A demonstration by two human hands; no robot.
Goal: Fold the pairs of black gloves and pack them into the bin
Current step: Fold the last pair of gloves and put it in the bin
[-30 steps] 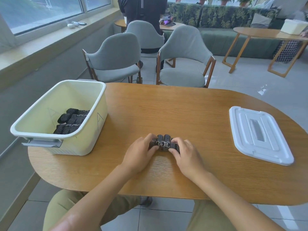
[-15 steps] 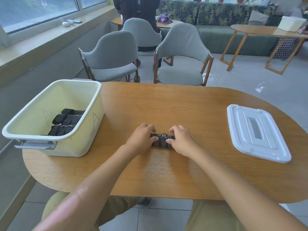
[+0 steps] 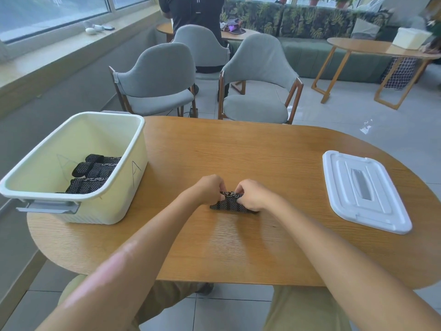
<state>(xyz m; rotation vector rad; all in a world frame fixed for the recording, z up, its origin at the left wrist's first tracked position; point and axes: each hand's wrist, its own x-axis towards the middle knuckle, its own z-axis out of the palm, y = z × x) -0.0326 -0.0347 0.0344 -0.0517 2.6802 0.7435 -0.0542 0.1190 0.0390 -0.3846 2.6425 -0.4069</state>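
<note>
Pinching the folded gloves (image 3: 229, 203) on the table (image 3: 262, 158), left hand (image 3: 210, 189) and right hand (image 3: 253, 195) curl knuckles-up; fingertips hidden under the fabric.

We reach both bare forearms forward from the lower corners, converging toward the middle. Our left hand (image 3: 210, 188) is knuckles-up with its fingers curled inward and pinching. Our right hand (image 3: 254, 194) mirrors it, fingers curled and pinching too, the two hands nearly touching.
</note>
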